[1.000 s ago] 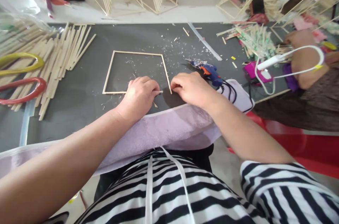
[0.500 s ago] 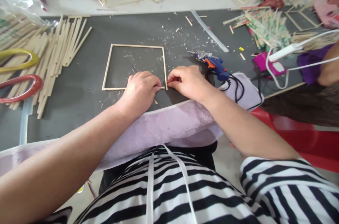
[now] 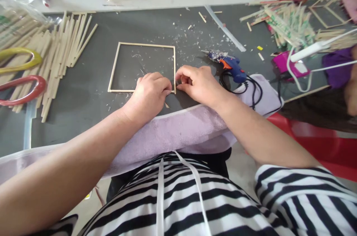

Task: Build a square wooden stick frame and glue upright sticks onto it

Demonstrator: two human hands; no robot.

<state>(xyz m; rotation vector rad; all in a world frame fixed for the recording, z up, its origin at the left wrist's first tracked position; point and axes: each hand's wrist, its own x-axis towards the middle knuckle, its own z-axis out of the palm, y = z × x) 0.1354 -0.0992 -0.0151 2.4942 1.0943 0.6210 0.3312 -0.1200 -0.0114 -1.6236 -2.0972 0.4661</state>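
A rectangular frame of thin wooden sticks [image 3: 145,45] lies flat on the dark grey tabletop. My left hand [image 3: 150,92] covers part of its near side, thumb and fingers closed on that stick close to the near right corner. At the same corner, from outside, my right hand [image 3: 198,84] has its fingers curled, with index finger and thumb tips against the right-hand stick. A small gap shows between those two tips. To the right lies a blue and orange glue gun [image 3: 232,67], its nozzle pointing left and its black cord coiled beside it.
Loose wooden sticks [image 3: 60,57] lie at left beside scissors with yellow and red handles [image 3: 41,86]. A clear glue stick [image 3: 225,29] lies beyond the frame. Paper-wrapped sticks [image 3: 290,24] and a magenta box with a white plug [image 3: 288,65] are at right, near another person's arm [image 3: 351,87].
The view has shifted slightly. My right index finger has moved a little up along the right-hand stick, away from the thumb. My left hand keeps its place on the frame.
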